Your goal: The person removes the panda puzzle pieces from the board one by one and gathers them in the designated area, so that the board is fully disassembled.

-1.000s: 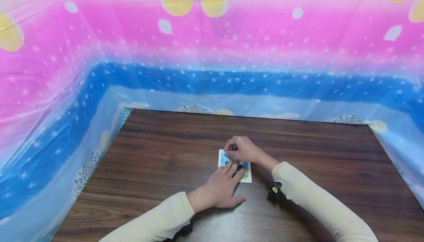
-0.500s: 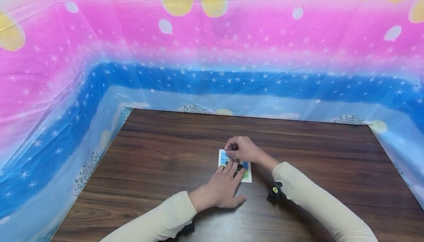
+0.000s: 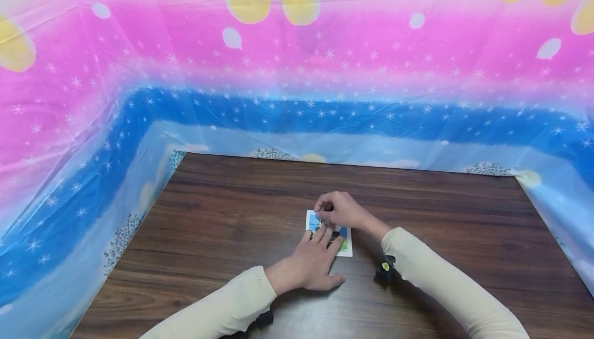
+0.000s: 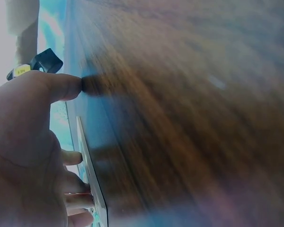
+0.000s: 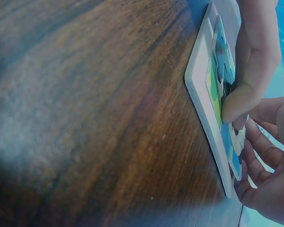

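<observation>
A small white-bordered picture board [image 3: 349, 250] with a blue and green picture lies flat on the table; in the right wrist view the board [image 5: 206, 97] carries thin picture pieces. My left hand [image 3: 313, 264] rests on it with spread fingers, its thumb on the table, as the left wrist view of that hand [image 4: 26, 151] also shows. At the board's far part, my right hand [image 3: 345, 210] has curled fingers; the right wrist view shows this hand [image 5: 270, 179] pinching a picture piece [image 5: 237, 137] at the board's edge, slightly raised. Fingers cover much of the picture.
The dark wooden table [image 3: 223, 199] extends around the board. A pink and blue patterned cloth [image 3: 297, 117] stands behind and along the table's sides. Both forearms wear cream sleeves [image 3: 445, 277], with a small black device [image 3: 385, 269] at the right wrist.
</observation>
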A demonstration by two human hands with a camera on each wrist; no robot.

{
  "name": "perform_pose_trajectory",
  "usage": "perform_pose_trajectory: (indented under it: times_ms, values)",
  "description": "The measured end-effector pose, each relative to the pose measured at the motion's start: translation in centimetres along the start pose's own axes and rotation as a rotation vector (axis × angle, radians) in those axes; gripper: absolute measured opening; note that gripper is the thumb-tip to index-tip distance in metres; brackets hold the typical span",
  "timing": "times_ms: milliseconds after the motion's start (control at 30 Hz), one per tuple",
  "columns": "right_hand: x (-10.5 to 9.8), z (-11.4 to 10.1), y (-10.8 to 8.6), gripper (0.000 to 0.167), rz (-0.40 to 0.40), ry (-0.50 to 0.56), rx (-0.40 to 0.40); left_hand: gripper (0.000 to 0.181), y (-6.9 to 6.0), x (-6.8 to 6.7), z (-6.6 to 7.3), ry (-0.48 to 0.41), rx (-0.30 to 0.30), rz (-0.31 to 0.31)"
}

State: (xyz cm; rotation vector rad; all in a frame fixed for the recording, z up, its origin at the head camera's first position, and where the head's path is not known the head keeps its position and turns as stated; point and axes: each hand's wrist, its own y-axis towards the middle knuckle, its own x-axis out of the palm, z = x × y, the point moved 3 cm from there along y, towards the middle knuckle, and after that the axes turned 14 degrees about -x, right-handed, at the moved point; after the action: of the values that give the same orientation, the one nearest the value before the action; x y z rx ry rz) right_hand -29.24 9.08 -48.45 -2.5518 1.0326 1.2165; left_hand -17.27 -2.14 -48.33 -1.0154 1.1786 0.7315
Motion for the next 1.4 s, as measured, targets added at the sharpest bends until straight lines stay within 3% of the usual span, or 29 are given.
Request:
perform_pose_trajectory:
  times_ms: [300, 467, 567, 867, 1100, 1400]
  values:
    - [-0.3, 0.5, -0.3, 0.008, -0.005, 0.015, -0.001, 0.088, 0.2, 0.0, 0.2, 0.010, 0.025, 0.006]
    - [-0.4, 0.4, -0.1, 0.018, -0.045, -0.057, -0.055, 0.088, 0.2, 0.0, 0.2, 0.017, 0.033, 0.015]
    - [-0.4, 0.2, 0.1, 0.015, -0.063, -0.085, -0.083, 0.088, 0.2, 0.1, 0.2, 0.006, 0.039, 0.008]
    - [-1.3, -0.4, -0.2, 0.009, -0.006, 0.023, -0.034, 0.088, 0.3, 0.2, 0.3, -0.007, 0.050, 0.023]
    - [-3.7, -0.5, -2.1, 0.013, 0.067, 0.015, -0.007, 0.087, -0.1, 0.1, -0.1, -0.014, 0.029, 0.031]
    - [-7.0, 0.9, -5.8, 0.012, 0.112, -0.045, 0.071, 0.085, -0.6, -0.1, -0.3, -0.030, 0.040, 0.021]
